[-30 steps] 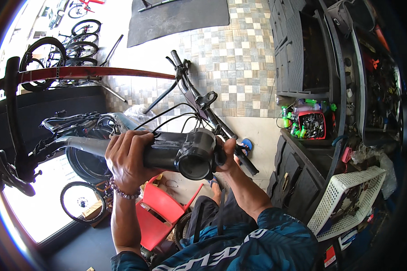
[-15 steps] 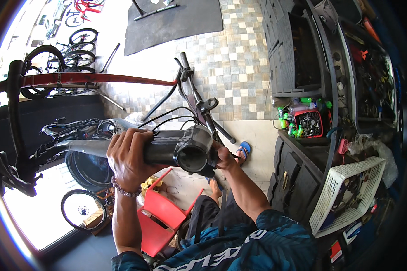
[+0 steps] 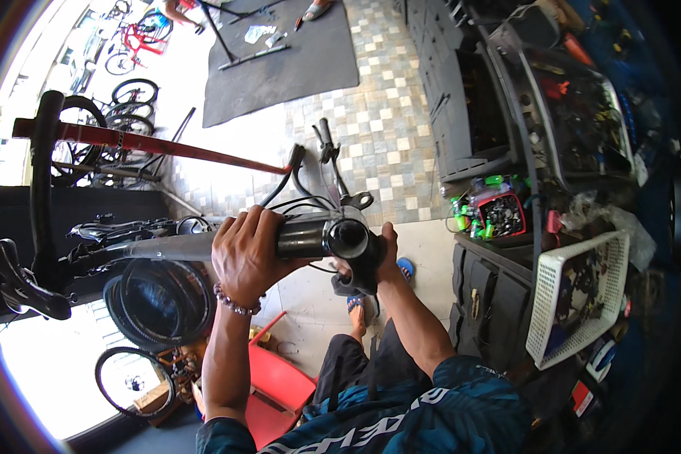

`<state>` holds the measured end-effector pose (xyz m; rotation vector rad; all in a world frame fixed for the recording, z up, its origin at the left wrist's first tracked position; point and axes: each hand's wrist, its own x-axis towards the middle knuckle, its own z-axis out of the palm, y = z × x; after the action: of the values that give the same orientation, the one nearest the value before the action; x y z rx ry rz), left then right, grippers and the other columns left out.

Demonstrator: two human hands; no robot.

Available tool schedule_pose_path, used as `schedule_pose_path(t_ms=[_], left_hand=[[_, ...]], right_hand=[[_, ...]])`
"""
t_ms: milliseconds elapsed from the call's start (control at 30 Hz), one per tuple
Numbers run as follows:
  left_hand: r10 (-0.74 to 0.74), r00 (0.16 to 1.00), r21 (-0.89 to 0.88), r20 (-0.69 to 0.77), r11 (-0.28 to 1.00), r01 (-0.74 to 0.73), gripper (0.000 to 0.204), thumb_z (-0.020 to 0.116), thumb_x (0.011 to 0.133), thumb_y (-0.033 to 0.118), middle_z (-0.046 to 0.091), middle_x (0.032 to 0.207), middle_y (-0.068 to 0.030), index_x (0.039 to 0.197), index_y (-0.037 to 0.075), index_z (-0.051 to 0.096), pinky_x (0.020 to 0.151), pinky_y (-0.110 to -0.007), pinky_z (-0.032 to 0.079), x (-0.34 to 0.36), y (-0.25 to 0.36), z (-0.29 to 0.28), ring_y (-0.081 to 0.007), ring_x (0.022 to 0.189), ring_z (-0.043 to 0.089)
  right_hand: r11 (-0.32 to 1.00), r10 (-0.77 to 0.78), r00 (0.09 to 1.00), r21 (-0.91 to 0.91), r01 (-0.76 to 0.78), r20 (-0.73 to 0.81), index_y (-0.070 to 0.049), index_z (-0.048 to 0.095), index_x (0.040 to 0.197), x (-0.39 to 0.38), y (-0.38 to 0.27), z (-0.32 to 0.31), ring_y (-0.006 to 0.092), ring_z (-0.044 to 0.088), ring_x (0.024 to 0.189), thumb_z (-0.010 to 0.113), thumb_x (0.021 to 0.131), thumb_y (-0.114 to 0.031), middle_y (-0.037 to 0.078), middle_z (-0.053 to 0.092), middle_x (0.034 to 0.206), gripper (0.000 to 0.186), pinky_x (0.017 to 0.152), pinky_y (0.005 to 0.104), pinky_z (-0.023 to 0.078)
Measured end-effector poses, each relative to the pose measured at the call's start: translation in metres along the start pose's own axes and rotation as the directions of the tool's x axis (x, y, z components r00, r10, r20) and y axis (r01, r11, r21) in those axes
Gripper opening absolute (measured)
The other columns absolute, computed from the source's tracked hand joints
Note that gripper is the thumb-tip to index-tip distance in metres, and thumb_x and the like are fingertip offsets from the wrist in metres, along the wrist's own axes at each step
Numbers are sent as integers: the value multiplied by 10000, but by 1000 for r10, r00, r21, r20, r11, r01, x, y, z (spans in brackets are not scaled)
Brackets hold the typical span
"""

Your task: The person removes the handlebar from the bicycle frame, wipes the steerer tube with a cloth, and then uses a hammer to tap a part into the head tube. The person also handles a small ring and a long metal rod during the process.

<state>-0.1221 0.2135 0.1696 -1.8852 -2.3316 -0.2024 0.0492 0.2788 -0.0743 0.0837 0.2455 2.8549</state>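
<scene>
A bicycle with a dark frame [image 3: 170, 247] lies across the view, its saddle [image 3: 30, 291] at the left. My left hand [image 3: 250, 253] is wrapped over its thick tube, just behind the head tube [image 3: 349, 238], whose round end faces up. My right hand [image 3: 388, 261] closes around a black part [image 3: 361, 274] at the head tube; most of its fingers are hidden behind. Black cables [image 3: 299, 201] run from the frame to the handlebar [image 3: 334, 166], which sits beyond the head tube with a brake lever on it.
A red bar [image 3: 178, 146] of a stand crosses at the left. Below stand bicycle wheels [image 3: 163, 303] and a red chair [image 3: 276, 390]. On the right are a dark cabinet [image 3: 484, 303], a white basket [image 3: 541, 318] and a red bin [image 3: 501, 215] of small parts. A dark mat [image 3: 280, 83] lies ahead.
The head tube and both hands have shifted right in the view. The handlebar has swung round, and its near end no longer shows. Another person's foot now appears on the mat.
</scene>
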Motion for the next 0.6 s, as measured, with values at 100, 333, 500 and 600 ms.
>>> schedule_pose_path(t_ms=[100, 333, 500, 600], left_hand=[[5, 1000, -29, -5, 1000, -5, 635, 952, 616, 556, 624, 845, -57, 929, 114, 619, 716, -412, 507, 0, -2, -2, -270, 772, 678], [80, 992, -17, -94, 997, -82, 668, 927, 653, 580, 671, 906, -71, 1016, 101, 637, 772, -426, 535, -3, -6, -1, -296, 860, 706], [234, 919, -111, -318, 953, -281, 704, 887, 787, 447, 659, 1355, -119, 1366, 135, 637, 928, -476, 517, -21, -1, -6, -345, 1144, 667], [298, 888, -294, -349, 865, -406, 748, 887, 820, 323, 555, 1529, -197, 1472, 104, 595, 1130, -486, 441, -72, 27, 12, -396, 1401, 529]], right_hand=[[971, -116, 948, -235, 46, -296, -51, 656, 1361, -35, -15, 3, 258, 719, 904, 584, 999, -684, 126, 749, 1100, 733, 830, 429, 589], [409, -431, 732, -838, -362, -527, -72, 786, 1262, -172, 21, 51, 63, 656, 943, 765, 1019, -237, -20, 768, 1052, 295, 885, 258, 531], [-109, -771, 610, -905, -411, -184, -60, 728, 984, -221, 87, 96, 84, 571, 644, 640, 1091, -402, -15, 614, 692, 369, 627, 281, 472], [-138, -877, 478, -922, -362, -56, -59, 656, 871, -236, 130, 112, 99, 538, 615, 598, 1097, -480, 1, 548, 629, 481, 601, 311, 443]])
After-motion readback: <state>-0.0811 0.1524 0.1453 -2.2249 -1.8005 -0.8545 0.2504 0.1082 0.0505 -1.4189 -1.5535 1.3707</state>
